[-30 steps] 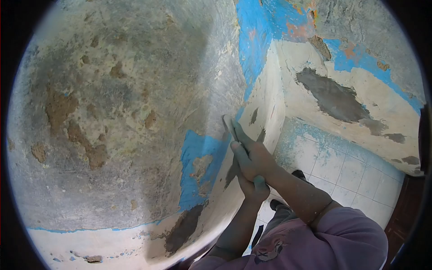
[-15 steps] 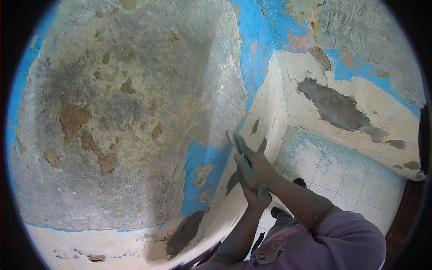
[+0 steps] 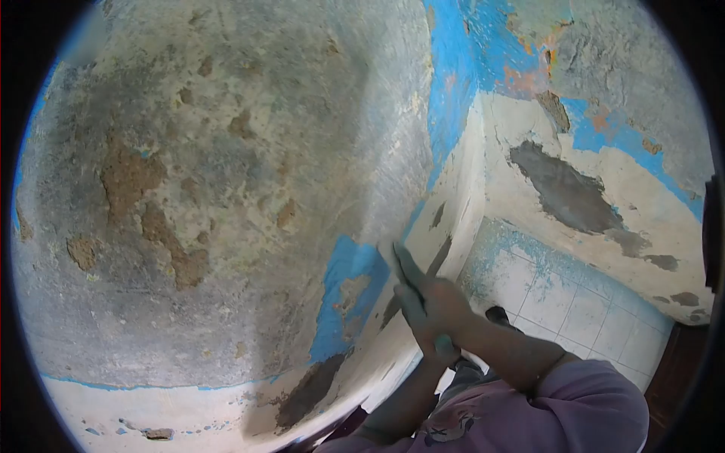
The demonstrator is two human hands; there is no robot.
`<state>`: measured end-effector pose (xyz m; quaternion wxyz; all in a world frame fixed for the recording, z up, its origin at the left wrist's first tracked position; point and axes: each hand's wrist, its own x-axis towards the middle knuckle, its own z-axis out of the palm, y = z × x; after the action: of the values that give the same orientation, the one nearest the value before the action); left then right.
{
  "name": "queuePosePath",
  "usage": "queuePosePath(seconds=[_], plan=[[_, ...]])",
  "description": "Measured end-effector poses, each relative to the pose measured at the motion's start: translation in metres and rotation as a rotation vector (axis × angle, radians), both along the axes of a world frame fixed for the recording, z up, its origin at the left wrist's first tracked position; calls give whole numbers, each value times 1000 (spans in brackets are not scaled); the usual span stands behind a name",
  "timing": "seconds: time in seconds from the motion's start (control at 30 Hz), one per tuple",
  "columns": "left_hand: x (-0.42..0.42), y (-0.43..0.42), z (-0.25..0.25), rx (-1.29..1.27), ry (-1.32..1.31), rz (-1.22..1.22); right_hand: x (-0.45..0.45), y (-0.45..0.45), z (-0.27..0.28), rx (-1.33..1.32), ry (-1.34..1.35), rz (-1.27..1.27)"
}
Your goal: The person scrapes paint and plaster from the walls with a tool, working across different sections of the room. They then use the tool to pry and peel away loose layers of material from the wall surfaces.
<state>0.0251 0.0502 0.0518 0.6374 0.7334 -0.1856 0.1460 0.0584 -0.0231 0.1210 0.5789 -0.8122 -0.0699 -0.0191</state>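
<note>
My right hand [image 3: 442, 303] lies over the flat scraper [image 3: 390, 257], its fingers stretched along the blade and pressed to it. Below and mostly behind it, my left hand [image 3: 432, 346] is closed around the lower part of the tool; many of its fingers are hidden. A pale green handle end shows beside my wrists. The blade's tip touches or is very near the grey wall [image 3: 249, 189], beside the upper right edge of a blue paint patch [image 3: 326, 302].
A second wall [image 3: 521, 124] with dark grey patches meets the first at a corner streaked with blue paint [image 3: 447, 113]. White floor tiles [image 3: 578, 302] lie below, with a dark shoe [image 3: 497, 315] on them. Something dark reddish-brown [image 3: 672, 370] stands at the lower right.
Both hands and the scraper have moved down along the wall, bringing the tip beside the blue patch's top. The view has shifted a little. Less of my left hand shows.
</note>
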Motion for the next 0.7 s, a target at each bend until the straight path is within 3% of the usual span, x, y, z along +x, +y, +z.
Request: queuePosePath(seconds=[0.07,0.1,0.17,0.33,0.5,0.63,0.7], plan=[[0,-9,0,-327,78,-2,8,1,-2,-19,-11,-14],[-2,4,-21,-330,85,11,8,2,-2,-33,-6,-18],[-4,34,-76,163,156,-53,13,1,1,6,-16,-16],[13,11,-40,23,68,-15,8,-6,4,3,-106,64],[4,-10,0,-107,-2,43,13,-15,20,25,116,92],[4,-18,19,-160,29,37,11,-18,12,143,125,152],[17,-18,38,-6,146,3,27,-21,7,147,114,-105]])
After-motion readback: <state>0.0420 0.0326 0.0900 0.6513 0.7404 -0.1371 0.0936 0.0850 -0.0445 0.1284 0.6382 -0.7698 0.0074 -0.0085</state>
